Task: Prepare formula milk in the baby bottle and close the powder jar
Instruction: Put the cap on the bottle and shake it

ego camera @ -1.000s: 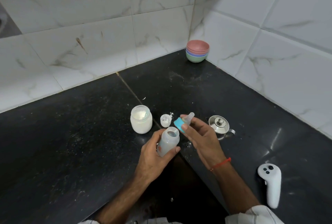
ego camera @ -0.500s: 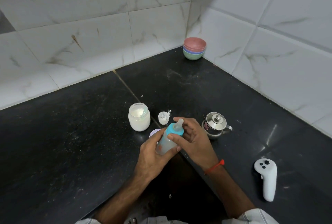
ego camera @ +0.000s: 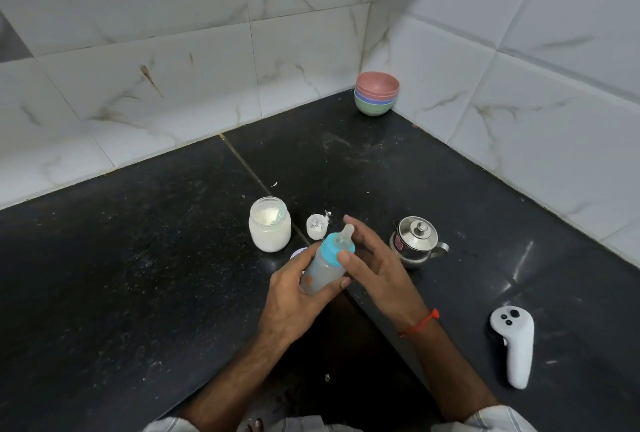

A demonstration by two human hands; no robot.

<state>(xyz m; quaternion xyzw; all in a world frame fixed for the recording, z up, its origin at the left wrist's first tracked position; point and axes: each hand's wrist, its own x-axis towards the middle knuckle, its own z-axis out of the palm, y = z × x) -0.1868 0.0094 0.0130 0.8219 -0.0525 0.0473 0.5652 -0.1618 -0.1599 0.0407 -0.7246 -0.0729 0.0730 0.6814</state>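
Note:
My left hand (ego camera: 294,296) grips the body of the baby bottle (ego camera: 323,270), which holds cloudy liquid and tilts to the right above the black counter (ego camera: 138,293). The bottle's blue teat cap (ego camera: 335,247) sits on its neck, and my right hand (ego camera: 372,260) has thumb and fingers around that cap. Behind and to the left, the glass powder jar (ego camera: 269,223) stands without a lid, with white powder inside. A small white scoop (ego camera: 317,225) lies next to it. A pale round lid (ego camera: 298,253) peeks out behind my left hand.
A small steel lidded pot (ego camera: 415,241) stands just right of my right hand. A white handheld controller (ego camera: 514,343) lies at the right front. Stacked coloured bowls (ego camera: 376,93) sit in the far tiled corner. Powder specks dot the counter.
My right hand brought the blue teat cap down onto the bottle's neck and now holds it there. The bottle stays in my left hand.

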